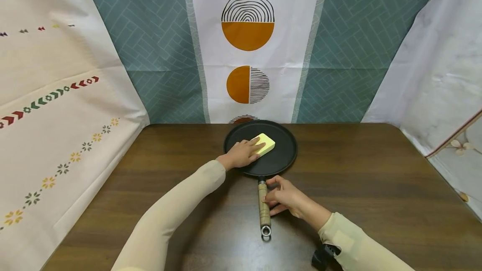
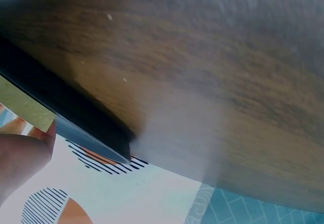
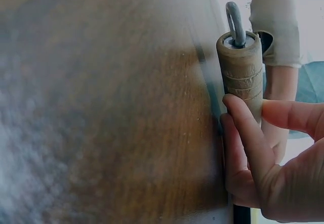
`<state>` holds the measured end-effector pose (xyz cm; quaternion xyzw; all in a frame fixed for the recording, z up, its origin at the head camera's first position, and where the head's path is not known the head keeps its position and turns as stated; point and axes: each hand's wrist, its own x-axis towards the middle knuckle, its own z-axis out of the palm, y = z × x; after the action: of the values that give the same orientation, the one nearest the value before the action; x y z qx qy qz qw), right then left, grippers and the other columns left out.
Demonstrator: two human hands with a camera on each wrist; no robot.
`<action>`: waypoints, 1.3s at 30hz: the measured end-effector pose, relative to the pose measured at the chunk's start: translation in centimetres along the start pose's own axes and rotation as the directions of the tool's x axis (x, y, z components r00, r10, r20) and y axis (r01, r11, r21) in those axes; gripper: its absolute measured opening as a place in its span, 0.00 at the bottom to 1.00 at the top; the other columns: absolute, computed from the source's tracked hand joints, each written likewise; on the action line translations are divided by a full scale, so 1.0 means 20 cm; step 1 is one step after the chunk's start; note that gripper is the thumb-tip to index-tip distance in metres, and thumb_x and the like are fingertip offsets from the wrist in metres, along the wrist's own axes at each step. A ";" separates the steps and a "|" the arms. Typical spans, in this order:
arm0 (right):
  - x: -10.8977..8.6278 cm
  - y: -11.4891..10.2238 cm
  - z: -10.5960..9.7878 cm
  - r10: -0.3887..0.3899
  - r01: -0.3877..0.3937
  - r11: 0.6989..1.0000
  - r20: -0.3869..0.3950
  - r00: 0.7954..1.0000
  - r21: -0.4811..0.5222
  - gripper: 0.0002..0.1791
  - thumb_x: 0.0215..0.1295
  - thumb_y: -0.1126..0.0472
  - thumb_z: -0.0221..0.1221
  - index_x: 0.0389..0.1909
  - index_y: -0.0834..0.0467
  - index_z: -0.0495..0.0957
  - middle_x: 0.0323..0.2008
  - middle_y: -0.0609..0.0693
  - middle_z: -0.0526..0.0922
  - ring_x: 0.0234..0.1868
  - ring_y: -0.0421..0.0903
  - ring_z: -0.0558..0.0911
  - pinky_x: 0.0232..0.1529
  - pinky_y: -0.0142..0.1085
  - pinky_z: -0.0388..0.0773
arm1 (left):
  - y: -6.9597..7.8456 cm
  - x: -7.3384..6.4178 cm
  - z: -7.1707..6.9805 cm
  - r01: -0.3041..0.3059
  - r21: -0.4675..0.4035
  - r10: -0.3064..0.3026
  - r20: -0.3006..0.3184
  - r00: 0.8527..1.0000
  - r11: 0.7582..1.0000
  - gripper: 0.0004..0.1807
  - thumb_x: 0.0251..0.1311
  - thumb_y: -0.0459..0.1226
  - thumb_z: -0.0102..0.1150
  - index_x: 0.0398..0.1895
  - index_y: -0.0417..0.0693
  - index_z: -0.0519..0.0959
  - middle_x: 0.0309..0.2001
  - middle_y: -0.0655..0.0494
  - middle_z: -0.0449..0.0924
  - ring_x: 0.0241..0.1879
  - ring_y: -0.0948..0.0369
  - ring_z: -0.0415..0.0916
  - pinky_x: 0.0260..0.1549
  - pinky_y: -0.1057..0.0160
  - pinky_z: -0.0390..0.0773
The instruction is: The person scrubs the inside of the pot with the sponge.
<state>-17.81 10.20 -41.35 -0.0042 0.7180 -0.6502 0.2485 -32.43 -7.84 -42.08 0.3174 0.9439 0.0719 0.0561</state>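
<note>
A round black flat pan (image 1: 280, 160) lies toward the back of the wooden table, its wooden handle (image 1: 264, 210) pointing to the front. On the pan's surface is a pale yellow sponge (image 1: 268, 142). My left hand (image 1: 242, 154) reaches in from the left and holds the sponge, fingers across its top. In the left wrist view, fingers meet the edge of the sponge (image 2: 28, 107) above the pan's rim. My right hand (image 1: 288, 198) grips the handle from the right. The right wrist view shows thumb and fingers on either side of the handle (image 3: 240, 69), below its metal ring.
The brown wooden table (image 1: 169, 166) extends to both sides of the pan. Behind it hangs a teal and white patterned cloth (image 1: 162, 53). Light patterned cloths flank the table. A black strap device (image 1: 324, 256) is on the right wrist.
</note>
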 end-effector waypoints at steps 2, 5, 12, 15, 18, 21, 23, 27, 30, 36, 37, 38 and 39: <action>0.00 0.00 0.00 0.003 -0.003 1.000 -0.001 1.000 0.005 0.28 0.57 0.74 0.58 0.59 0.68 0.61 0.37 0.61 0.76 0.31 0.49 0.78 0.27 0.40 0.82 | 0.02 -0.02 0.00 -0.016 -0.008 0.016 0.005 1.000 1.000 0.29 0.72 0.48 0.45 0.75 0.61 0.56 0.76 0.53 0.47 0.66 0.48 0.61 0.60 0.47 0.63; 0.00 0.01 0.00 0.006 -0.006 1.000 0.000 1.000 0.007 0.28 0.57 0.74 0.58 0.59 0.68 0.60 0.37 0.61 0.76 0.31 0.49 0.78 0.27 0.40 0.82 | 0.05 -0.04 -0.01 -0.031 -0.007 0.031 0.003 1.000 0.999 0.29 0.72 0.48 0.47 0.74 0.60 0.57 0.76 0.53 0.48 0.64 0.48 0.63 0.59 0.47 0.64; 0.00 0.00 0.00 0.007 -0.007 1.000 -0.004 1.000 0.000 0.29 0.58 0.74 0.58 0.60 0.68 0.60 0.36 0.60 0.76 0.30 0.48 0.78 0.27 0.41 0.82 | 0.11 -0.10 -0.01 -0.047 -0.035 0.047 -0.011 0.999 0.998 0.29 0.70 0.46 0.51 0.73 0.59 0.62 0.75 0.52 0.51 0.62 0.47 0.66 0.58 0.46 0.66; 0.00 -0.01 0.00 0.010 -0.010 1.000 -0.005 1.000 0.000 0.29 0.58 0.74 0.58 0.60 0.68 0.60 0.36 0.60 0.76 0.30 0.48 0.78 0.27 0.41 0.82 | 0.14 -0.12 0.00 -0.038 -0.051 0.036 -0.030 0.999 0.998 0.29 0.70 0.46 0.51 0.72 0.58 0.62 0.75 0.52 0.52 0.62 0.47 0.66 0.58 0.45 0.66; 0.00 0.00 0.00 0.013 -0.013 1.000 0.000 1.000 0.004 0.29 0.58 0.74 0.58 0.60 0.68 0.60 0.36 0.60 0.76 0.30 0.48 0.77 0.27 0.41 0.82 | 0.15 -0.14 0.01 -0.022 -0.062 0.019 -0.047 0.999 0.998 0.29 0.70 0.46 0.51 0.73 0.58 0.61 0.75 0.52 0.51 0.64 0.48 0.64 0.59 0.45 0.65; 0.00 0.00 -0.01 0.013 -0.013 1.000 0.005 1.000 0.009 0.29 0.58 0.74 0.58 0.60 0.68 0.59 0.36 0.60 0.76 0.30 0.48 0.77 0.27 0.41 0.82 | 0.16 -0.15 0.02 -0.003 -0.067 -0.002 -0.073 0.997 0.998 0.29 0.71 0.45 0.50 0.73 0.57 0.60 0.75 0.51 0.51 0.65 0.47 0.62 0.58 0.45 0.65; 0.00 0.00 -0.01 0.012 -0.012 1.000 0.007 1.000 0.011 0.29 0.58 0.75 0.58 0.60 0.68 0.59 0.36 0.60 0.76 0.30 0.48 0.77 0.27 0.41 0.82 | 0.16 -0.15 0.01 0.017 -0.063 -0.023 -0.096 0.995 0.998 0.29 0.71 0.46 0.50 0.73 0.57 0.60 0.75 0.51 0.51 0.65 0.47 0.61 0.57 0.46 0.66; 0.00 0.00 0.00 0.010 -0.010 1.000 0.005 1.000 0.009 0.30 0.57 0.75 0.58 0.60 0.68 0.59 0.36 0.60 0.77 0.30 0.48 0.78 0.28 0.41 0.82 | 0.15 -0.15 -0.01 0.071 -0.054 -0.078 -0.143 0.987 0.996 0.29 0.71 0.46 0.50 0.73 0.57 0.60 0.75 0.51 0.51 0.65 0.46 0.62 0.55 0.46 0.67; 0.00 0.00 0.00 0.011 -0.011 1.000 -0.001 1.000 0.008 0.30 0.57 0.75 0.58 0.60 0.68 0.59 0.36 0.61 0.77 0.30 0.49 0.78 0.27 0.42 0.82 | 0.13 -0.15 -0.04 0.117 -0.055 -0.125 -0.166 0.978 0.992 0.29 0.71 0.46 0.49 0.73 0.56 0.60 0.75 0.51 0.51 0.64 0.45 0.63 0.55 0.46 0.67; -0.01 0.00 0.01 0.012 -0.012 1.000 -0.006 1.000 0.007 0.30 0.57 0.75 0.57 0.60 0.68 0.59 0.38 0.63 0.76 0.30 0.50 0.78 0.28 0.43 0.82 | 0.06 -0.17 -0.08 0.230 -0.091 -0.245 -0.220 0.944 0.969 0.29 0.71 0.44 0.49 0.73 0.55 0.60 0.74 0.49 0.53 0.63 0.43 0.63 0.55 0.45 0.66; -0.01 0.00 0.01 0.011 -0.011 1.000 -0.006 1.000 0.007 0.30 0.57 0.75 0.57 0.60 0.68 0.59 0.38 0.63 0.76 0.30 0.50 0.78 0.28 0.43 0.82 | 0.04 -0.17 -0.09 0.250 -0.100 -0.267 -0.225 0.937 0.963 0.29 0.71 0.44 0.48 0.73 0.55 0.60 0.74 0.49 0.53 0.63 0.43 0.63 0.55 0.44 0.65; -0.01 0.00 0.01 0.009 -0.009 1.000 -0.005 1.000 0.007 0.30 0.57 0.75 0.57 0.60 0.68 0.59 0.38 0.63 0.76 0.30 0.50 0.78 0.28 0.43 0.82 | 0.03 -0.18 -0.09 0.268 -0.112 -0.288 -0.233 0.929 0.957 0.28 0.71 0.44 0.48 0.73 0.54 0.60 0.74 0.48 0.53 0.63 0.43 0.63 0.55 0.44 0.65; -0.01 0.00 0.01 0.007 -0.007 1.000 -0.006 1.000 0.008 0.30 0.57 0.75 0.57 0.60 0.68 0.59 0.38 0.63 0.76 0.30 0.50 0.78 0.28 0.43 0.82 | 0.01 -0.18 -0.10 0.285 -0.122 -0.307 -0.243 0.920 0.951 0.28 0.71 0.44 0.48 0.73 0.54 0.60 0.74 0.48 0.53 0.63 0.42 0.63 0.55 0.43 0.65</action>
<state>-17.66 10.14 -41.31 0.0013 0.7163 -0.6520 0.2485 -29.68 -10.08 -39.92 0.1561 0.9763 0.1433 -0.0438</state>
